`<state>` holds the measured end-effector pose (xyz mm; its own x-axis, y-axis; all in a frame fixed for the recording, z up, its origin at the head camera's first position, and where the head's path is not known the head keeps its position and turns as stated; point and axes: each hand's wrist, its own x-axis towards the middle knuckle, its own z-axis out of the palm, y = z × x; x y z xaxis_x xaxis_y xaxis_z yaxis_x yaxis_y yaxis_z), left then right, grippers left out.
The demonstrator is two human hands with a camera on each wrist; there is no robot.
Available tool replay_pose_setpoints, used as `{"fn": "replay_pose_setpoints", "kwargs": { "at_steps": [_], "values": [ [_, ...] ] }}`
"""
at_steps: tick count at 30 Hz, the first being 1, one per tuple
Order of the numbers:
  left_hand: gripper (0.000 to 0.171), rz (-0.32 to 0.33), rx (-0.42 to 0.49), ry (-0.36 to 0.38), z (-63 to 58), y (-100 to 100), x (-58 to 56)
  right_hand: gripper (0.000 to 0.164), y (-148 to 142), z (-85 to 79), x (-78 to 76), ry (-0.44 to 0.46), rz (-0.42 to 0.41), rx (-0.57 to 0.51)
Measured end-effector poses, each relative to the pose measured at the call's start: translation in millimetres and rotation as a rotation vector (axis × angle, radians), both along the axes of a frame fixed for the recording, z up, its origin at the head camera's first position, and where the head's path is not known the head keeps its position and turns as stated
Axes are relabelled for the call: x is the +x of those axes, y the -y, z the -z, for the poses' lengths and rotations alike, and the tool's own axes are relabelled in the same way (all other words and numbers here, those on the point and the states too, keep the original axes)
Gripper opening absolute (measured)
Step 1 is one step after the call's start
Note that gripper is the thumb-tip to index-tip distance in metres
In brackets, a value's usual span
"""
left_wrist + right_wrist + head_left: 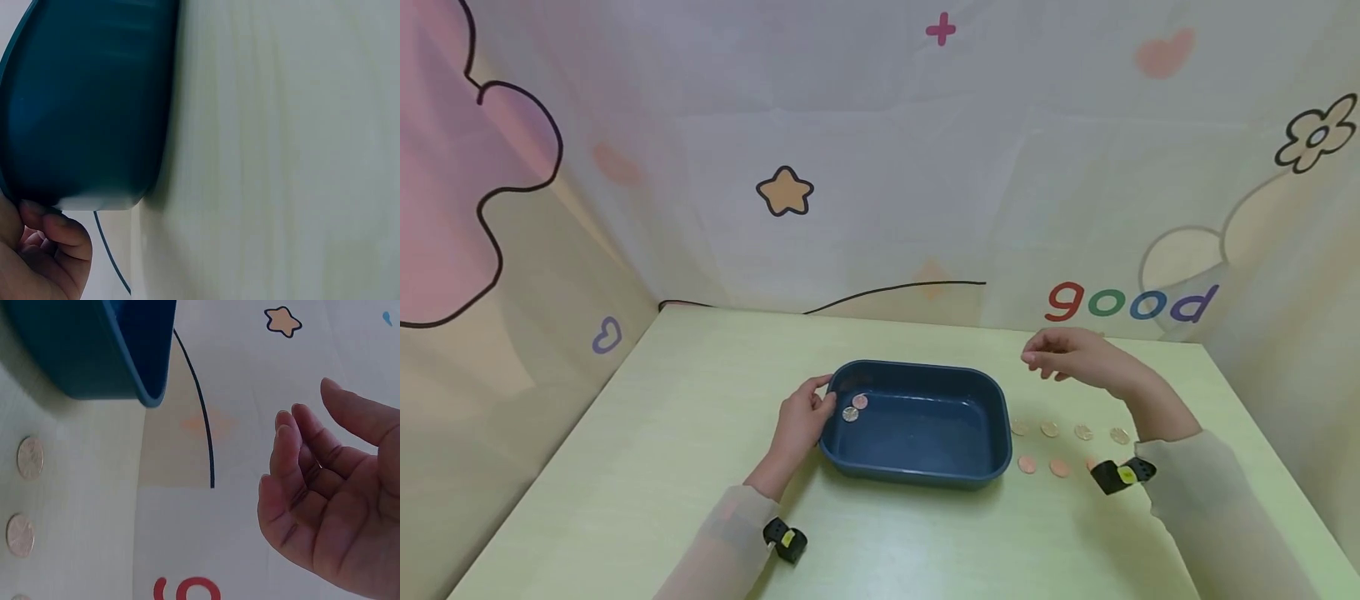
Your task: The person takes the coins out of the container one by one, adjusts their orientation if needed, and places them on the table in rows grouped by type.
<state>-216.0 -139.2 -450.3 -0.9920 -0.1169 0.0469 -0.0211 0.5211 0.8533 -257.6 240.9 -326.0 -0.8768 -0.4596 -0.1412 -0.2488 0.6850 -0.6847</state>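
A dark blue rectangular tray [917, 479] stands on the table. My left hand [797, 425] grips its left end, fingers at the rim and thumb against the wall. Two coins lie inside at the left: a coppery coin [860, 402] and a paler coin [850, 414]. Raised to the right of the tray, my right hand [1075, 358] has loosely bent fingers, and its palm [350, 519] shows nothing held in the right wrist view. Below it are two rows of coins, pale gold ones [1049, 429] behind and coppery ones [1059, 468] in front; my right forearm partly hides them.
A pale yellow-green table [625, 467] carries everything. Behind it hangs a light printed cloth [880, 225] with a star and the word "good", and cloth also closes in both sides. Each sleeve has a small black device [786, 540] at the wrist.
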Motion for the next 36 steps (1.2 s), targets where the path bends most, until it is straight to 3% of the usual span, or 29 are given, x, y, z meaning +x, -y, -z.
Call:
{"fn": "replay_pose_setpoints", "kwargs": {
  "at_steps": [13,25,36],
  "values": [
    [0.042,0.007,0.006,0.005,0.2,0,-1.4,0.027,71,-1.3,-26.0,0.044,-0.115,-0.004],
    [0.042,0.009,0.010,0.001,1.4,1,-2.0,0.035,139,17.4,-41.9,0.089,-0.310,0.106],
    [0.042,0.004,0.014,0.012,1.7,0,-1.6,0.036,180,49.6,-52.9,0.175,-0.385,0.241]
  ]
}}
